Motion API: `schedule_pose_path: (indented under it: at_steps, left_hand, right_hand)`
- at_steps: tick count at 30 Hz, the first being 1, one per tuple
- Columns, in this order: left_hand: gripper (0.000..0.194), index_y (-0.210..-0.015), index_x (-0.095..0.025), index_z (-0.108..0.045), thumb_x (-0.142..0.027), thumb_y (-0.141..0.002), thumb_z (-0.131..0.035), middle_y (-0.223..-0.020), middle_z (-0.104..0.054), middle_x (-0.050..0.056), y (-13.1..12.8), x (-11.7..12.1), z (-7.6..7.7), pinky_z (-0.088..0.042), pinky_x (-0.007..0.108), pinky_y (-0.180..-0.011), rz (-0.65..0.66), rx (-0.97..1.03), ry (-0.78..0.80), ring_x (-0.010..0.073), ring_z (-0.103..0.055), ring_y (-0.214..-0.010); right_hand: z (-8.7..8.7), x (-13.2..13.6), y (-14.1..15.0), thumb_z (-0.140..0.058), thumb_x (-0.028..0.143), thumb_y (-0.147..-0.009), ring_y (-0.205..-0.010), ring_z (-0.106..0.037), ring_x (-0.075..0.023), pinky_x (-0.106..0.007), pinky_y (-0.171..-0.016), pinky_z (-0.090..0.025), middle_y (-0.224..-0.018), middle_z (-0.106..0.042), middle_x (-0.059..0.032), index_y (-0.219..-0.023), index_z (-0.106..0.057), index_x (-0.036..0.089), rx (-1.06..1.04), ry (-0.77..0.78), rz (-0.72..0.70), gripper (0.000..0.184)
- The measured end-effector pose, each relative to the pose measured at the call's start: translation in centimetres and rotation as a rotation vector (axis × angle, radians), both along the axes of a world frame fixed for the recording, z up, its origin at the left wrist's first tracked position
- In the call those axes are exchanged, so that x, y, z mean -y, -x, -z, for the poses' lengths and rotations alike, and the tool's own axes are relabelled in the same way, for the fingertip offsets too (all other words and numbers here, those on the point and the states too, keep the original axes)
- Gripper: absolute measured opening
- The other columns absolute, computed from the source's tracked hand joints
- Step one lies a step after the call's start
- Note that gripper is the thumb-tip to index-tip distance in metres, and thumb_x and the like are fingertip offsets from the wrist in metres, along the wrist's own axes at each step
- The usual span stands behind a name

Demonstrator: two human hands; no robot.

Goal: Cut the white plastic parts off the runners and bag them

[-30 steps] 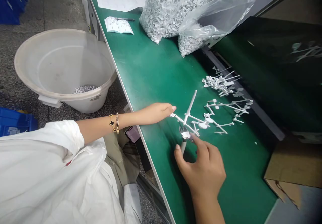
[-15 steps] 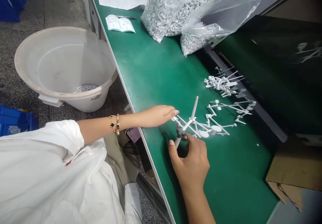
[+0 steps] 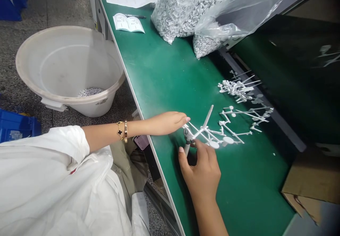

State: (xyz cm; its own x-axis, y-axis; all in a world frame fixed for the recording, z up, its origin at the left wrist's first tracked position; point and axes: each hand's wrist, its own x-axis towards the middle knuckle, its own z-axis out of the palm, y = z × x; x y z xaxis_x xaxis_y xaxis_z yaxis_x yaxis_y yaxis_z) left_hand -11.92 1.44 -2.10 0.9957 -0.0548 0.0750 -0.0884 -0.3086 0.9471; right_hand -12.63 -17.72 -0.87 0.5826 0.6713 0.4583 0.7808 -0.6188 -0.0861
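- The small cutters [image 3: 187, 145] are pinched between the thumb and curled fingers [image 3: 199, 147] of the right hand [image 3: 200, 168], with their head set against a white plastic frame [image 3: 209, 132].
- That frame is laid on the green bench [image 3: 159, 69], near its front edge.
- The left fingertips [image 3: 184, 118] are pressed together just beside the frame's end; contact cannot be told. The left hand [image 3: 166, 123] is held above the bench's front edge.
- More white frames [image 3: 237, 89] are placed farther back on the bench.
- A bulging bag of white parts [image 3: 180, 13] is stood at the bench's far end.
- A round tub [image 3: 87, 110] is set on the floor beside the bench.
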Motion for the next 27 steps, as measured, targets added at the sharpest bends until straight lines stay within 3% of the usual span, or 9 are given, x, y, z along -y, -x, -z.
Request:
schedule_pose_path:
  at_steps: [10,18,24,27]
  left_hand:
    - [0.033,-0.066,-0.02,-0.033,-0.029,-0.097,-0.028,-0.071,-0.048,0.0,-0.07,0.11,-0.46,-0.032,0.028,-0.071,0.03,-0.024,-0.145,0.0136,-0.042,-0.071]
    - [0.034,-0.066,-0.02,-0.036,-0.03,-0.097,-0.027,-0.07,-0.049,0.0,-0.28,0.24,-0.21,-0.032,0.028,-0.069,0.002,-0.031,-0.161,0.0131,-0.042,-0.068]
    - [0.035,-0.063,-0.02,-0.034,-0.029,-0.096,-0.031,-0.065,-0.043,-0.003,-0.12,0.13,-0.49,-0.032,0.027,-0.067,-0.057,-0.022,-0.037,0.0113,-0.037,-0.064]
    - [0.036,-0.063,-0.019,-0.034,-0.034,-0.096,-0.032,-0.062,-0.039,-0.004,0.09,-0.06,-0.49,-0.03,0.024,-0.058,-0.103,-0.069,0.149,0.009,-0.035,-0.059]
  right_hand:
    - [-0.21,0.31,-0.2,-0.053,0.03,-0.091,-0.081,-0.063,-0.02,-0.028,-0.066,-0.048,-0.091,-0.065,-0.0084,-0.112,-0.057,0.015,0.016,0.006,-0.05,0.025]
    - [-0.25,0.37,-0.04,-0.053,0.03,-0.091,-0.075,-0.063,-0.0178,-0.025,-0.062,-0.047,-0.087,-0.066,-0.0071,-0.11,-0.058,0.015,-0.008,-0.016,-0.061,0.024]
    - [-0.15,0.51,0.09,-0.055,0.03,-0.089,-0.073,-0.062,-0.0174,-0.025,-0.063,-0.048,-0.083,-0.065,-0.0051,-0.099,-0.059,0.017,-0.04,-0.055,-0.068,0.016]
    - [-0.54,0.56,0.32,-0.055,0.031,-0.087,-0.063,-0.058,-0.0151,-0.025,-0.058,-0.046,-0.076,-0.06,-0.0019,-0.095,-0.057,0.019,-0.084,-0.082,-0.05,0.014]
